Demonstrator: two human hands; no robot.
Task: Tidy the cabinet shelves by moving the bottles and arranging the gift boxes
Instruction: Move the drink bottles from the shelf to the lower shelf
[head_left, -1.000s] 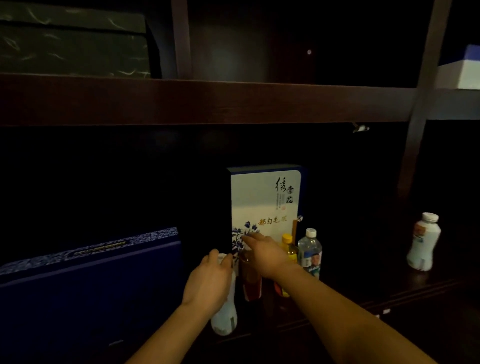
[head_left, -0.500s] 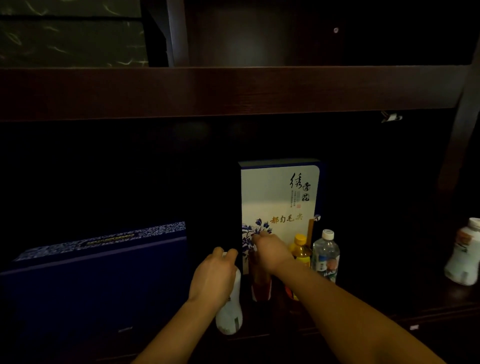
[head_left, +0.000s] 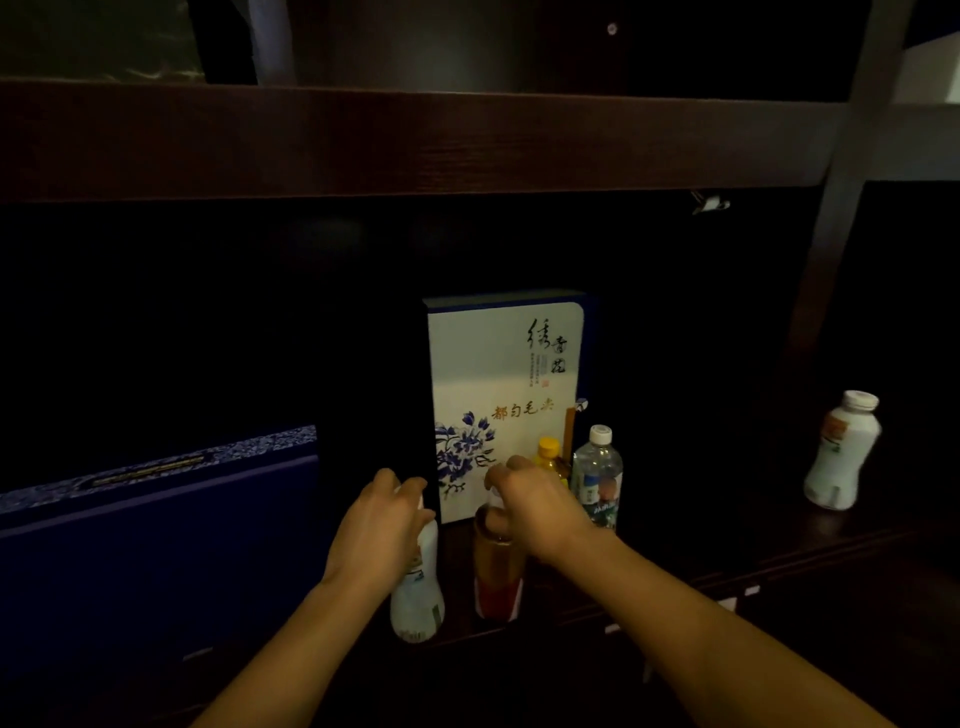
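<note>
Landmark for this entry: the upright white gift box (head_left: 506, 395) with blue flowers, standing at the back of the lower shelf (head_left: 779, 551).

My left hand (head_left: 382, 525) is in front of the box's lower left corner, fingers curled round the neck of a white bottle (head_left: 418, 597); the bottle stands upright on the shelf, its cap hidden under my palm. My right hand (head_left: 535, 504) is in front of the box's lower edge, fingers closed over the top of a bottle of brown drink (head_left: 496, 566) with a red label at its foot. That bottle stands upright, just right of the white one and apart from it (narrow dark gap between them).

Against the box's lower right corner: a yellow-capped bottle (head_left: 549, 457), mostly hidden behind my right hand, and just right of it a clear water bottle (head_left: 597, 478) with a white cap. Whether these two touch, I cannot tell.

Well to the right of the box, alone on the same shelf, stands a second white bottle (head_left: 841, 457), somewhat blurred.

To the left of the box, past a dark gap, a long dark blue box (head_left: 156, 545) lies flat, patterned strip along its top.

Light is poor; the shelf's back is black.
</note>
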